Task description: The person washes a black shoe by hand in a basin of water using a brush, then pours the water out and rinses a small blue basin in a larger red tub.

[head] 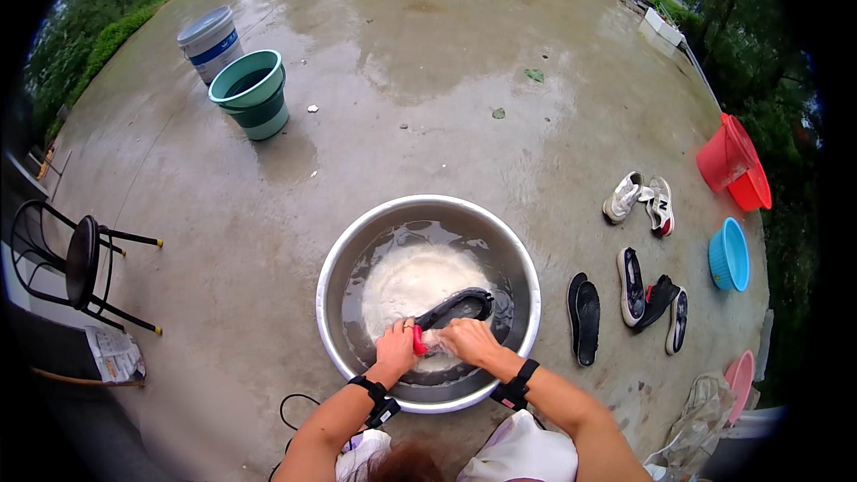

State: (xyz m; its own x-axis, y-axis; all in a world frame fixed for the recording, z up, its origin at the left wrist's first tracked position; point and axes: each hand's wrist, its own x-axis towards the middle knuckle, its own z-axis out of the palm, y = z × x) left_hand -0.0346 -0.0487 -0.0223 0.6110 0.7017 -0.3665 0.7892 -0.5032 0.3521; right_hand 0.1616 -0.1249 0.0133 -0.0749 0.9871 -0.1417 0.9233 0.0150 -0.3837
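Note:
A wide metal basin with cloudy, sudsy water stands right before me. Over the water, my left hand grips a dark shoe at its near end, beside a bright red part. The shoe's far end reaches up and right inside the basin. My right hand is closed on a small whitish thing pressed against the near end of the shoe; its kind is unclear, partly hidden by the fingers. Both wrists wear black straps with small devices.
Right of the basin lie black insoles, dark shoes and white sneakers. Farther right are a blue tub and a red bucket. A green bucket and white pail stand far left, a black chair nearer. The concrete is wet.

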